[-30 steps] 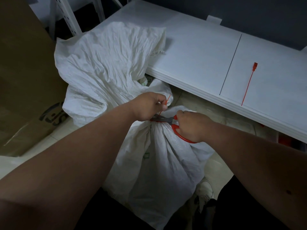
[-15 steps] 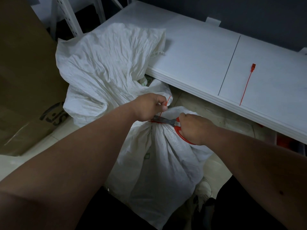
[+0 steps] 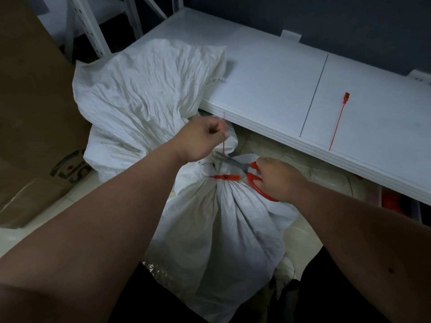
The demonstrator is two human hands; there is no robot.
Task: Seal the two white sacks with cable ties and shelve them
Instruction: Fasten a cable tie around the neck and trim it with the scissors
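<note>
- The near sack [image 3: 233,229] stands between the person's forearms, its neck gathered and cinched by a red cable tie [image 3: 225,177] that runs across the neck from 9 to 3 o'clock.
- The tie's loose tail [image 3: 224,138] rises toward 12 o'clock from just above the neck; whether it is already cut free cannot be told.
- The left hand [image 3: 200,141] lies at 11 o'clock from the neck, fingers curled, pinching the tail between thumb and fingertip.
- The right hand [image 3: 277,179] lies at 3 o'clock from the neck, just beside it, fingers curled through the red handles of the scissors [image 3: 242,167].
- The blades point toward 10 o'clock, crossing just above the cinched band and close under the left hand; they look nearly closed.
- The right hand is the nearer one to the tie's lock.
- The second sack [image 3: 144,94] sits at 11 o'clock behind the first, its mouth loose and spread, leaning against the shelf [image 3: 268,78].
- A spare red tie [image 3: 338,122] lies on the shelf at 2 o'clock, long axis roughly 12 to 6, well apart from both hands; judging by position, the right hand would reach it more easily.
</note>
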